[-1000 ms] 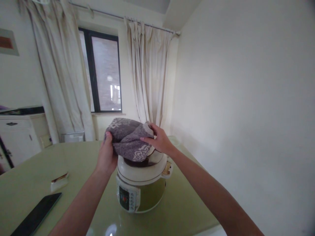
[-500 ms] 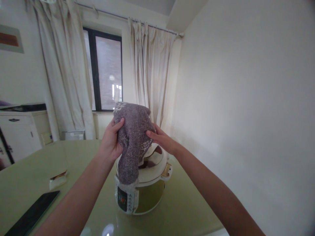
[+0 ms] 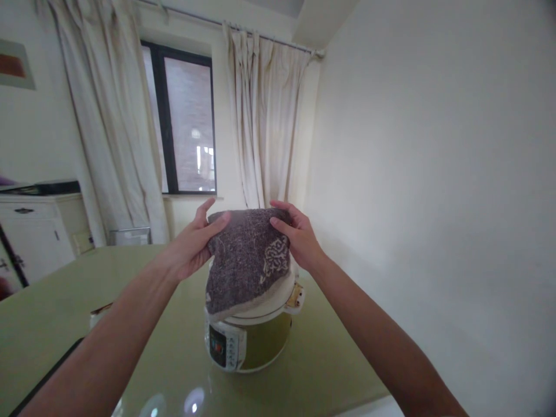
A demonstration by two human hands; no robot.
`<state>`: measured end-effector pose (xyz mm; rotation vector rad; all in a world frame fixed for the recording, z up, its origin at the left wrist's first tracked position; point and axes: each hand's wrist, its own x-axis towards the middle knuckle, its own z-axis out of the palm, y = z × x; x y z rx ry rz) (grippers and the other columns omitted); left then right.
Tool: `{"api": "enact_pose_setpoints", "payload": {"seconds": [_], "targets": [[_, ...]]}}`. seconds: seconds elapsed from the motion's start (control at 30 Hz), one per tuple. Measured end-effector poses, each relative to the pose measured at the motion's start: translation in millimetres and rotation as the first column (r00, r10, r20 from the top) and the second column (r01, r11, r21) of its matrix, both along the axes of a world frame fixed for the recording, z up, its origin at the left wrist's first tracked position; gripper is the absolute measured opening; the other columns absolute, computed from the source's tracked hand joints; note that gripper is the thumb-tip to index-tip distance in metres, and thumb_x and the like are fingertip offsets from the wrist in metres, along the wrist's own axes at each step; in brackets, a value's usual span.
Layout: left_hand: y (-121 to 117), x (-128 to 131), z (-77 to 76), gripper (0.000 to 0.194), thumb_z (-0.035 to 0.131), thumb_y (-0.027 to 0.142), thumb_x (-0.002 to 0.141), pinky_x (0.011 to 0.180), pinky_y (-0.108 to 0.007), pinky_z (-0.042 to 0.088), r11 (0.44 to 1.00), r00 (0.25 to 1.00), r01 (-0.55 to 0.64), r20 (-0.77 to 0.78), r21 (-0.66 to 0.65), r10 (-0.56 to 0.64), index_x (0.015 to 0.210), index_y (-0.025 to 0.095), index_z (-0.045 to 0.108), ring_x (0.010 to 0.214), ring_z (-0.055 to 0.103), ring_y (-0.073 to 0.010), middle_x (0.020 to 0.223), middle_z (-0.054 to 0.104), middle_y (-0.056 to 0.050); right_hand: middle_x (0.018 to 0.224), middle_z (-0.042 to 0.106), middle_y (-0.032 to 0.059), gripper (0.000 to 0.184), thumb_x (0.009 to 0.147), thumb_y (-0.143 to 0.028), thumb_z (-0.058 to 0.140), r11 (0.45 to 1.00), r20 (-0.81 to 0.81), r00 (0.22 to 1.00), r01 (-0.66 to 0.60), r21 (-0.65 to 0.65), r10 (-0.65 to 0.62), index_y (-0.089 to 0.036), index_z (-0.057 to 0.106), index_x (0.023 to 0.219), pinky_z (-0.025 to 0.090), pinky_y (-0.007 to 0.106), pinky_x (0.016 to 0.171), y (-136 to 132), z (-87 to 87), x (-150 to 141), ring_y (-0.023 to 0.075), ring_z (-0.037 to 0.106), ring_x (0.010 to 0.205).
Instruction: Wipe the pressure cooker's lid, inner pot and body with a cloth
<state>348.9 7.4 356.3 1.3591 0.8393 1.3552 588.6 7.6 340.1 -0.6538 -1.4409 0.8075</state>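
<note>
A purple-grey patterned towel (image 3: 249,263) hangs spread over the top of a cream and olive electric cooker (image 3: 254,339) on the green table (image 3: 143,324). My left hand (image 3: 193,243) pinches the towel's upper left corner. My right hand (image 3: 297,234) pinches its upper right corner. Both hands hold the top edge level, above the cooker's lid. The towel's lower edge drapes onto the lid and hides most of it. The cooker's control panel (image 3: 222,347) faces me.
A dark flat phone or tablet (image 3: 47,373) lies at the table's left front, partly behind my left forearm. Beside it is a small pale packet (image 3: 98,313). A white cabinet (image 3: 35,231) stands left; curtains and a window are behind. A bare wall runs close on the right.
The towel, bunched on the lid a second ago, was lifted by my left hand and hung narrow. Now both hands hold it stretched wide by its top corners.
</note>
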Motion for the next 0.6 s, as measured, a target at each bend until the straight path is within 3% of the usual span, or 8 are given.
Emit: {"api": "enact_pose_setpoints", "payload": {"seconds": [0.1,0.17,0.27,0.33,0.43,0.5,0.53,0.6], "targets": [[-2.7,-7.0,2.0,0.121,0.095,0.026,0.068,0.087,-0.035,0.063,0.992,0.988,0.117,-0.103,0.043,-0.112,0.166,0.035,0.024,0.098,0.075,-0.0216,0.116,0.073,-0.006,0.123,0.073,0.0041,0.072,0.07,-0.034,0.093,0.989,0.28,0.958,0.025,0.147,-0.065,-0.028,0.067,0.137,0.052,0.044,0.105,-4.6,9.3,13.3,0.0258,0.067,0.114],[2.8,-14.4,-0.6,0.127,0.096,0.03,0.064,0.088,-0.038,0.063,0.986,0.951,0.094,-0.307,0.141,-0.047,0.167,0.034,0.022,0.102,0.074,-0.0258,0.116,0.074,-0.005,0.119,0.073,0.0045,0.061,0.071,-0.03,0.093,0.959,0.459,0.864,0.09,0.27,-0.21,-0.027,0.073,0.129,0.05,0.044,0.105,-9.8,14.4,20.2,0.0256,0.067,0.113],[12.8,-24.0,-7.1,0.109,0.088,0.049,0.072,0.085,-0.041,0.062,0.956,0.803,0.045,-0.579,0.291,0.139,0.163,0.024,0.034,0.1,0.073,-0.0297,0.113,0.074,-0.008,0.093,0.068,0.0033,0.025,0.083,-0.028,0.086,0.882,0.576,0.687,0.218,0.418,-0.443,-0.024,0.081,0.107,0.052,0.042,0.094,-21.9,18.1,20.9,0.0222,0.066,0.094],[14.2,-27.8,-8.9,0.097,0.083,0.057,0.075,0.087,-0.042,0.061,0.937,0.705,0.1,-0.688,0.336,0.171,0.156,0.02,0.046,0.102,0.072,-0.031,0.118,0.073,-0.01,0.095,0.061,0.0051,0.015,0.083,-0.028,0.085,0.805,0.549,0.61,0.288,0.518,-0.571,-0.023,0.082,0.096,0.052,0.041,0.09,-32.7,20.2,16.3,0.023,0.062,0.095],[6.8,-31.4,-2.5,0.078,0.085,0.06,0.071,0.089,-0.039,0.059,0.908,0.576,0.237,-0.803,0.344,0.154,0.136,0.023,0.065,0.104,0.072,-0.0306,0.119,0.075,-0.009,0.115,0.06,0.0091,0.016,0.08,-0.027,0.086,0.712,0.436,0.614,0.318,0.626,-0.658,-0.021,0.077,0.092,0.049,0.044,0.101,-46.4,27.0,10.7,0.027,0.059,0.113],[-0.4,-33.2,5.4,0.061,0.085,0.062,0.07,0.083,-0.037,0.059,0.908,0.518,0.245,-0.837,0.34,0.174,0.115,0.023,0.075,0.095,0.073,-0.0289,0.106,0.077,-0.006,0.111,0.064,0.007,0.018,0.084,-0.031,0.082,0.764,0.442,0.677,0.286,0.579,-0.588,-0.021,0.072,0.095,0.049,0.042,0.098,-47.1,32.9,12.2,0.0247,0.062,0.107],[-3.5,-33.7,8.6,0.055,0.083,0.064,0.07,0.08,-0.037,0.059,0.916,0.53,0.213,-0.828,0.341,0.185,0.106,0.023,0.077,0.091,0.073,-0.028,0.1,0.076,-0.006,0.103,0.067,0.0047,0.019,0.086,-0.034,0.08,0.806,0.458,0.708,0.273,0.525,-0.538,-0.021,0.071,0.097,0.051,0.04,0.093,-43.7,34.9,14.7,0.0226,0.064,0.099],[-7.4,-33.3,8.6,0.054,0.082,0.065,0.07,0.078,-0.037,0.06,0.943,0.635,0.135,-0.757,0.304,0.153,0.102,0.022,0.078,0.09,0.073,-0.0279,0.099,0.077,-0.006,0.09,0.068,0.0004,0.025,0.088,-0.039,0.08,0.871,0.48,0.747,0.276,0.406,-0.461,-0.021,0.068,0.101,0.051,0.036,0.083,-30.3,34.2,22.1,0.0198,0.065,0.086]]}}
